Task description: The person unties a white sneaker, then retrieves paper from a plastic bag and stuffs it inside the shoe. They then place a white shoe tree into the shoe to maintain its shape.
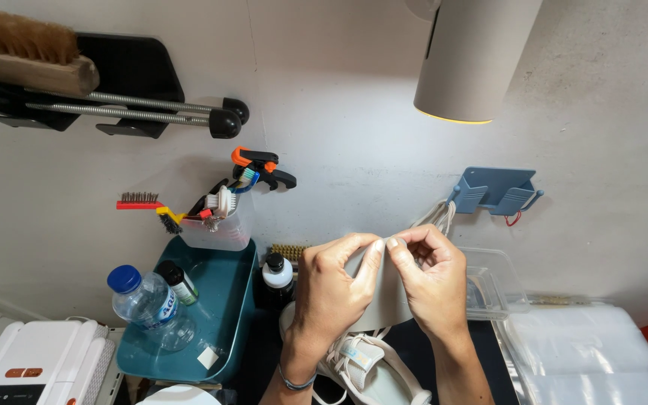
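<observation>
L hand (335, 289) & R hand (430, 281) raised, fingertips pinching grey insole (384, 300), above white sneaker (361, 360)

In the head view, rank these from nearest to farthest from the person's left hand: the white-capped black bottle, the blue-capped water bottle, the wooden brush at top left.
From the left hand:
1. White-capped black bottle, just beside it on the left.
2. Blue-capped water bottle, farther left on the teal tray.
3. Wooden brush, high on the wall rack.

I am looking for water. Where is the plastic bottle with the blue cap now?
In the head view, the bottle lies tilted on the teal tray at lower left, just left of a small dark bottle and right of a white device.
</observation>
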